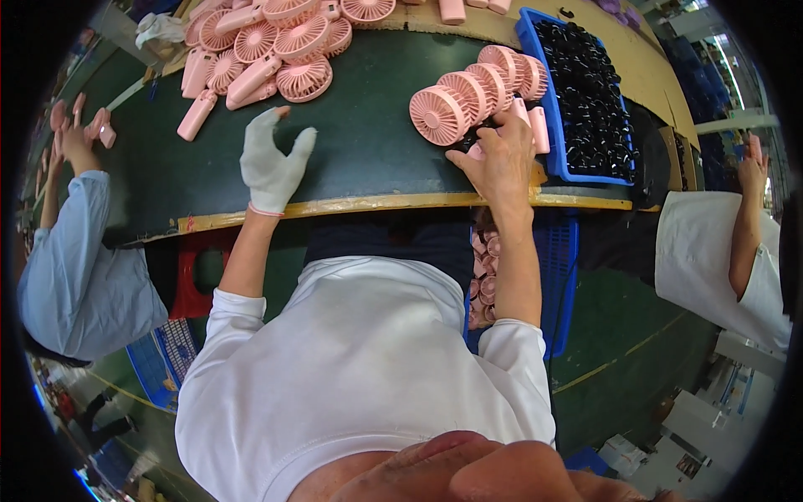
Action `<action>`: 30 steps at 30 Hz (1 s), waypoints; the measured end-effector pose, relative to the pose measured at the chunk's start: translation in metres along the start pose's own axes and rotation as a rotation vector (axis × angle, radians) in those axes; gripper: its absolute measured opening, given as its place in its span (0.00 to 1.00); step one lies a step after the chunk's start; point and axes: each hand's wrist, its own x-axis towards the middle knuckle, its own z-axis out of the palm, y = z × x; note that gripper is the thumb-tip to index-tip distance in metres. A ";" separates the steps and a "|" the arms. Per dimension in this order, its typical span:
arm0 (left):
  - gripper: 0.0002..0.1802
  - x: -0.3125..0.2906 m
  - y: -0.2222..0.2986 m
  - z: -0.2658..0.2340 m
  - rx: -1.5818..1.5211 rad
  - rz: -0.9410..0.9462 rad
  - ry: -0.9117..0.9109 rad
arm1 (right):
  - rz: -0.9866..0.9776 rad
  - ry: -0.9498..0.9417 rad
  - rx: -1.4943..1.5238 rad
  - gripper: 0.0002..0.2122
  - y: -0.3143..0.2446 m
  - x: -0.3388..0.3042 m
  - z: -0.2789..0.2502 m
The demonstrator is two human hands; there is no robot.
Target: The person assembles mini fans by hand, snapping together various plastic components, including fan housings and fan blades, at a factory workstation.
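Observation:
My left hand (pixel 274 167), in a pale glove with a bare fingertip showing, hovers over the dark green table with thumb and fingers apart and nothing in it. Ahead of it lies a heap of pink handheld fans (pixel 305 38), one with its handle toward me. My bare right hand (pixel 504 163) is bent over the handles of a row of pink handheld fans (pixel 437 115), whose round grilles lean together on the table. A bit of pink handle shows between thumb and forefinger; the fingertips are partly hidden.
A blue tray (pixel 598 177) full of small black parts (pixel 585 92) stands right of my right hand. Below the yellow table edge (pixel 401 202), a blue crate (pixel 562 276) and pink fan parts (pixel 483 289) show. Other people work at both sides. A red stool (pixel 186 289) stands lower left.

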 end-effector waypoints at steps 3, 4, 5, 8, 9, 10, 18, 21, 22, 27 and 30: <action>0.24 0.003 -0.015 -0.007 0.048 -0.007 0.023 | -0.024 -0.072 0.090 0.18 0.013 -0.002 0.005; 0.23 0.003 -0.018 -0.010 0.066 -0.034 0.024 | -0.049 -0.118 0.150 0.18 0.013 -0.003 0.005; 0.22 0.003 -0.017 -0.008 0.101 0.005 0.032 | -0.078 -0.162 0.214 0.18 0.015 -0.004 0.005; 0.23 0.012 -0.014 -0.008 0.262 0.114 0.077 | -0.083 -0.204 0.092 0.16 0.006 -0.013 -0.004; 0.25 0.019 -0.015 -0.002 0.284 0.156 0.060 | -0.052 -0.212 0.066 0.15 0.008 -0.015 -0.004; 0.26 0.024 -0.016 0.001 0.329 0.143 -0.006 | -0.017 -0.221 0.038 0.15 0.008 -0.017 -0.003; 0.27 0.069 -0.030 0.003 0.734 0.415 -0.082 | -0.017 0.061 0.109 0.12 0.005 -0.124 -0.034; 0.40 0.111 -0.100 -0.003 0.713 0.381 -0.231 | 0.103 0.017 0.119 0.11 0.000 -0.186 -0.053; 0.43 0.118 -0.097 0.006 0.712 0.316 -0.326 | 0.185 -0.010 0.091 0.10 0.000 -0.205 -0.057; 0.45 0.151 -0.066 0.021 0.747 0.051 -0.581 | 0.612 -0.167 -0.011 0.13 0.025 -0.298 -0.041; 0.39 0.154 -0.085 0.028 0.681 0.000 -0.581 | 0.959 -0.401 -0.088 0.19 0.069 -0.344 -0.011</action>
